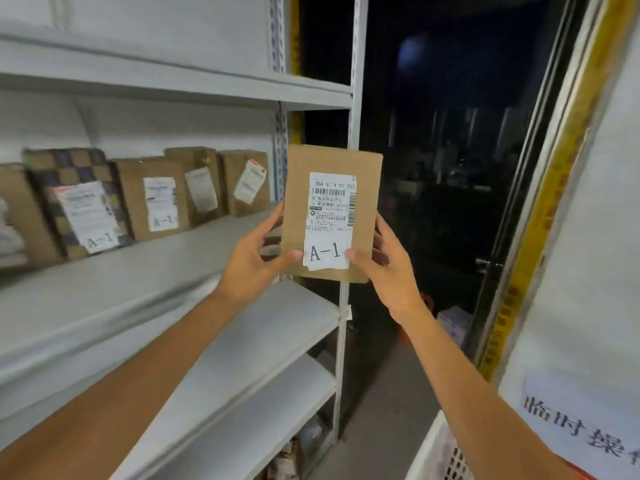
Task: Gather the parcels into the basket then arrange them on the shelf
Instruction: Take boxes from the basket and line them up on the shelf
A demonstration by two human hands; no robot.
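Though the leftmost of five shelved parcels (152,199) is cut off, a sixth parcel (332,161) stands upright before the right end of the shelf (138,271), pinched between left hand (252,261) and right hand (391,268).

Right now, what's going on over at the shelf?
A person holds a brown parcel upright, the left hand and right hand pinching its lower sides, its label marked A-1 facing the camera. It is in the air by the right end of the shelf, not yet set down. A row of parcels leans there, further left. A white basket shows bottom right.
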